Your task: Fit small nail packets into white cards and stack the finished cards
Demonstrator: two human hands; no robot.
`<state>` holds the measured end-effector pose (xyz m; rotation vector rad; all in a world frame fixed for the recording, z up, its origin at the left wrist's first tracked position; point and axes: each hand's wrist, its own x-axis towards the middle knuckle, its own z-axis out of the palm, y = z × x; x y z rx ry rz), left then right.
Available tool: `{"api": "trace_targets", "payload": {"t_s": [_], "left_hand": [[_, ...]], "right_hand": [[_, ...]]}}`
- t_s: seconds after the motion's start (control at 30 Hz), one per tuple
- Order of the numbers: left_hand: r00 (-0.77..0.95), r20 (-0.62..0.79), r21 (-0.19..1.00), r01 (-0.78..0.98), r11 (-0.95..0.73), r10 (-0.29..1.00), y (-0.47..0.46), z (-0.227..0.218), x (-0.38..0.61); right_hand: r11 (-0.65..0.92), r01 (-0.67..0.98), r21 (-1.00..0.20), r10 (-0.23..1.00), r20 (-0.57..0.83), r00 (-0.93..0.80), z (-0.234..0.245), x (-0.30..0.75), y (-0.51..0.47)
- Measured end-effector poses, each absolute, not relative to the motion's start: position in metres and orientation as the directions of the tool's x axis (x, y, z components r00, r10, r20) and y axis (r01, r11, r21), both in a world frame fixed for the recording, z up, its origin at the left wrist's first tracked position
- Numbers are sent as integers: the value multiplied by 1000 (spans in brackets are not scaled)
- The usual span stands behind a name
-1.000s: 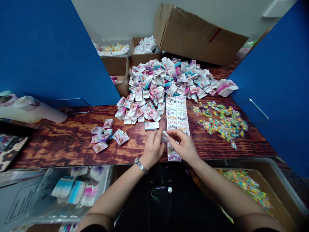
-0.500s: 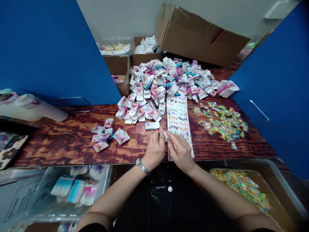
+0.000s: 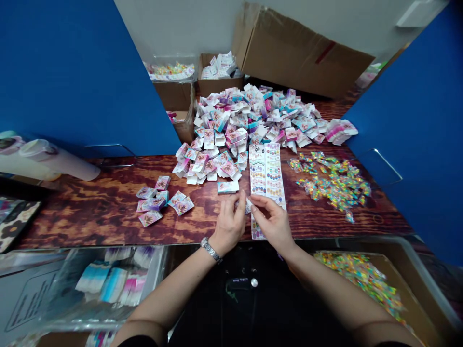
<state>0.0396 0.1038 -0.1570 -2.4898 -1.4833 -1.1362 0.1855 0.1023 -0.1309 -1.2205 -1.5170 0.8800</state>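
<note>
Left: printed paperboard cartons (image 3: 155, 204) lie grouped on the wood-grained table (image 3: 108, 212). Centre: the left hand (image 3: 230, 219), back upward, and the right hand (image 3: 274, 222), fingers bent inward, pinch a small pale printed piece (image 3: 248, 206) at the left edge of the long paper sheet (image 3: 267, 178). Right: shiny packets (image 3: 331, 183) with multicoloured contents lie scattered.

A large cardboard box (image 3: 296, 53) marked with a red strip (image 3: 325, 52) sits aslant at the upper right of centre, between a blue panel (image 3: 72, 72) at upper left and another blue panel (image 3: 412, 130) at right, each with a wire handle. A pale lidded tumbler (image 3: 68, 160) and a flower-patterned item (image 3: 14, 225) occupy the left edge.
</note>
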Motion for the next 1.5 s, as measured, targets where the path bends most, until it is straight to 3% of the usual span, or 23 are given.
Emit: {"api": "trace_targets", "payload": {"t_s": [0.27, 0.43, 0.53, 0.67, 0.77, 0.87, 0.93, 1.0, 1.07, 1.1, 1.13, 1.2, 1.27, 1.37, 1.5], "left_hand": [[234, 606, 347, 783, -517, 761, 103, -158, 42], [310, 516, 283, 818, -501, 798, 100, -152, 7], [185, 479, 142, 948, -284, 858, 102, -141, -43], [12, 443, 62, 997, -44, 896, 109, -128, -103], [0, 499, 89, 995, -52, 867, 112, -126, -112], [49, 514, 246, 948, -202, 857, 113, -130, -85], [41, 461, 464, 840, -280, 887, 111, -133, -53], [50, 289, 750, 609, -259, 956, 107, -134, -15], [216, -34, 974, 227, -17, 976, 103, -134, 21], [338, -194, 981, 46, 190, 921, 103, -133, 36], [437, -319, 912, -98, 397, 841, 104, -133, 49], [512, -435, 699, -327, 637, 741, 110, -132, 66], [454, -471, 567, -501, 654, 756, 119, -132, 73], [335, -440, 590, -592, 550, 833, 126, -131, 71], [296, -320, 729, -531, 433, 900, 117, -131, 63]], "right_hand": [[460, 493, -738, 882, 444, -158, -133, 174, 89], [520, 474, -710, 844, 346, -409, -132, 198, 113], [620, 593, -514, 784, 380, -491, -137, 239, 149], [542, 751, -377, 839, 287, -461, -157, 296, 202], [538, 773, -336, 842, 165, -514, -174, 318, 226], [550, 771, -321, 833, 149, -532, -184, 321, 231], [562, 764, -318, 827, 212, -520, -183, 318, 226], [565, 758, -325, 822, 294, -487, -176, 311, 215], [569, 743, -352, 815, 364, -451, -161, 300, 199], [575, 726, -377, 809, 392, -438, -152, 293, 188], [598, 692, -406, 796, 401, -453, -141, 285, 176], [668, 578, -469, 743, 385, -547, -118, 269, 149], [711, 431, -556, 666, 338, -665, -100, 253, 125], [671, 326, -666, 636, 292, -714, -86, 239, 107], [513, 503, -695, 854, 351, -385, -94, 237, 123]]}}
